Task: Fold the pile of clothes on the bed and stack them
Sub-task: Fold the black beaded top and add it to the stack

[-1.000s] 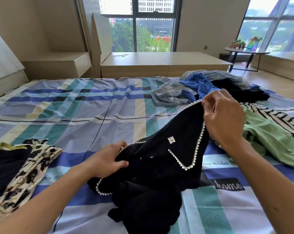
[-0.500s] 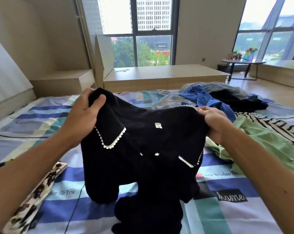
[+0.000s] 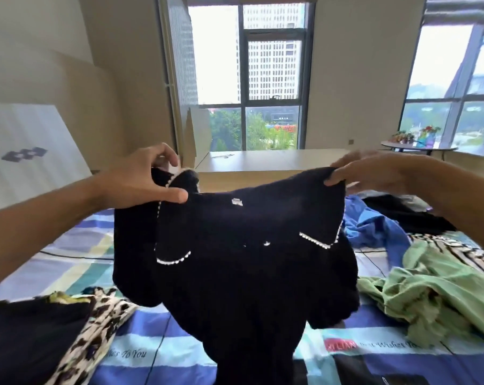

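— Where is the black knit top (image 3: 249, 259)?

— Up in the air over the bed (image 3: 68, 245), spread between both hands. Its pearl-trimmed collar faces the camera, and its sleeves and body hang down in front of the plaid sheet. The hem runs below the picture's edge, so I cannot tell whether it touches the bed.

— And the left grip (image 3: 140, 182)?

— It pinches the top's left shoulder beside the collar. The thumb is pressed flat on the front and the fingers are curled over the edge.

— The right grip (image 3: 374, 173)?

— It pinches the other shoulder from above, thumb on the near side. The fingers behind it are blurred.

— What about the rest of the clothes?

— The unfolded ones lie on the right. A crumpled green garment (image 3: 443, 295) is nearest, a striped piece (image 3: 457, 251) is just beyond it, and a blue garment (image 3: 374, 232) and some dark cloth lie farther back. At the lower left, a black garment (image 3: 26, 343) lies on a leopard-print one (image 3: 96, 329).

— And behind the bed?

— A low wooden platform (image 3: 277, 162) below the window (image 3: 271, 79).
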